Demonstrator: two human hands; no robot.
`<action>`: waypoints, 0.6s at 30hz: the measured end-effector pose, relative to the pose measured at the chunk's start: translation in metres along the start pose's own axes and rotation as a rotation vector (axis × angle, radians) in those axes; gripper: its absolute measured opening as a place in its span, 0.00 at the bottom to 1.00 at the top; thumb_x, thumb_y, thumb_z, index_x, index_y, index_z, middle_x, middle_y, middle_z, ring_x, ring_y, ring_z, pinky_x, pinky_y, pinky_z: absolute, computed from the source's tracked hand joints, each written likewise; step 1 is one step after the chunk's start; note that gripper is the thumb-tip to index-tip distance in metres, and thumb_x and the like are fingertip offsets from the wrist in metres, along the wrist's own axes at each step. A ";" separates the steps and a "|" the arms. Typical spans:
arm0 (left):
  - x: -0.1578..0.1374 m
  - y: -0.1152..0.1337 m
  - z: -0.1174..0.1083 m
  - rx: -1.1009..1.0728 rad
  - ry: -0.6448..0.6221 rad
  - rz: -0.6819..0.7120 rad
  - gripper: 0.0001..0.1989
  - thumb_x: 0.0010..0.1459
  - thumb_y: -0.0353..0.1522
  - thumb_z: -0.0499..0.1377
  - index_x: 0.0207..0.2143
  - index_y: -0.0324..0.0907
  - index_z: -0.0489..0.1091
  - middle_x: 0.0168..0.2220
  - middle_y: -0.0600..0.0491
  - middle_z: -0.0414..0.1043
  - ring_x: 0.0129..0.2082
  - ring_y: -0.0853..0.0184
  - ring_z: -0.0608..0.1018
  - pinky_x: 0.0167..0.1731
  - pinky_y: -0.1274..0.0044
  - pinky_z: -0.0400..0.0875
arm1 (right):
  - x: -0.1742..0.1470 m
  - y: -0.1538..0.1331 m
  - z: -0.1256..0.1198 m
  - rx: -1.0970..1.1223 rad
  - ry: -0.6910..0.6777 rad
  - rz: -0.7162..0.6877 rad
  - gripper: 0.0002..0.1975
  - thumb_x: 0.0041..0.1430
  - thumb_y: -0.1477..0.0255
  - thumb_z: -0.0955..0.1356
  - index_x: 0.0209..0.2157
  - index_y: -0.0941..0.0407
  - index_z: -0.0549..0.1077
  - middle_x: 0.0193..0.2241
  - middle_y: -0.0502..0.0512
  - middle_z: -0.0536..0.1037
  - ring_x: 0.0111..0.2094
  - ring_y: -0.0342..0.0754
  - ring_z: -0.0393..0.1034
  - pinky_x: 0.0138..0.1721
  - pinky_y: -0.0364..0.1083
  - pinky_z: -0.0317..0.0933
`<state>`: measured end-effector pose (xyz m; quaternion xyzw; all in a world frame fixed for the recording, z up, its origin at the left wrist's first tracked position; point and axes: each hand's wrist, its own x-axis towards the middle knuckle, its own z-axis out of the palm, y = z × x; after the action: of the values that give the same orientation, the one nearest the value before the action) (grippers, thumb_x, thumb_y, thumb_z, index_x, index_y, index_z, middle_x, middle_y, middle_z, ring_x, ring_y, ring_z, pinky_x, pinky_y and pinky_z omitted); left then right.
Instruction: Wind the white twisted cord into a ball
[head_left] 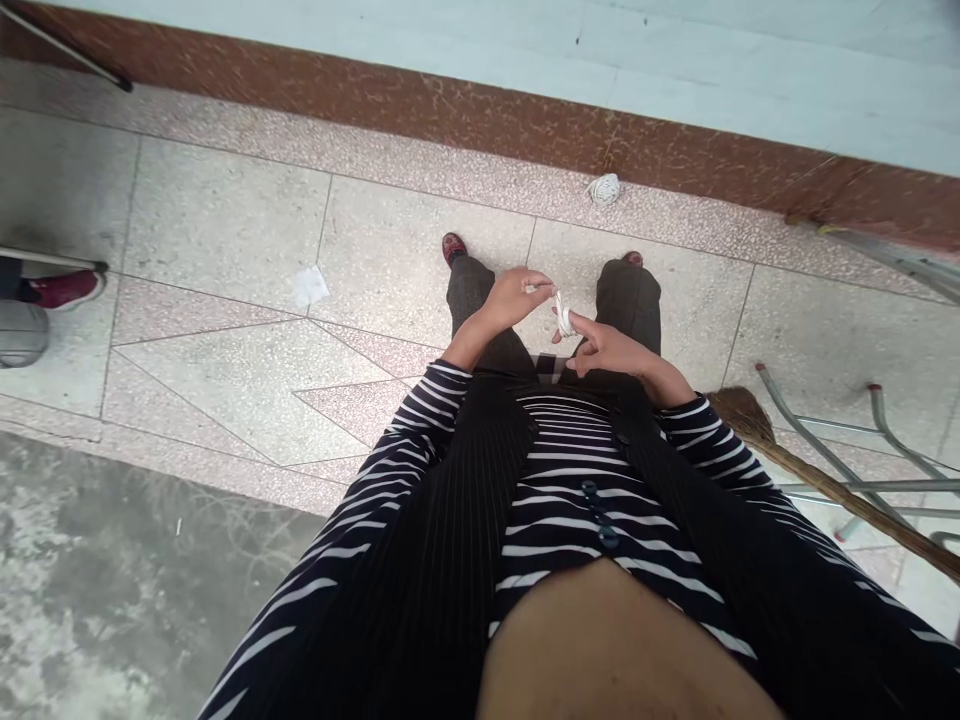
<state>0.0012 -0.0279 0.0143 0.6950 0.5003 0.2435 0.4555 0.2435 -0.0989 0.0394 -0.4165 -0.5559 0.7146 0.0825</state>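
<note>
Over my lap, my left hand (519, 297) pinches white cord (564, 318) between thumb and fingertips. Loops of that cord go around the outstretched fingers of my right hand (611, 347), which holds the small bundle from the other side. Both hands are close together, with only the cord between them. On the floor in front of my feet lies a ball of white cord (604, 190). Whether a strand joins it to the loops in my hands cannot be made out.
A metal stool frame (825, 440) and a broom (825, 470) lie at my right. Ahead runs a pale wall (525, 40) with a brown skirting (375, 100). A white paper scrap (310, 287) is on the tiles. Another person's red shoe (67, 289) shows at far left.
</note>
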 end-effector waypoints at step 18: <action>-0.017 0.008 0.031 0.115 -0.060 0.009 0.17 0.71 0.33 0.60 0.28 0.40 0.78 0.31 0.51 0.82 0.36 0.63 0.81 0.50 0.71 0.73 | 0.017 -0.033 -0.018 0.175 0.277 -0.323 0.65 0.53 0.63 0.81 0.81 0.35 0.41 0.72 0.59 0.65 0.34 0.39 0.74 0.39 0.45 0.75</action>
<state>0.0230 -0.0563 0.0088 0.7293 0.4965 0.1952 0.4284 0.2335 -0.0630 0.0589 -0.4074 -0.5345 0.6737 0.3073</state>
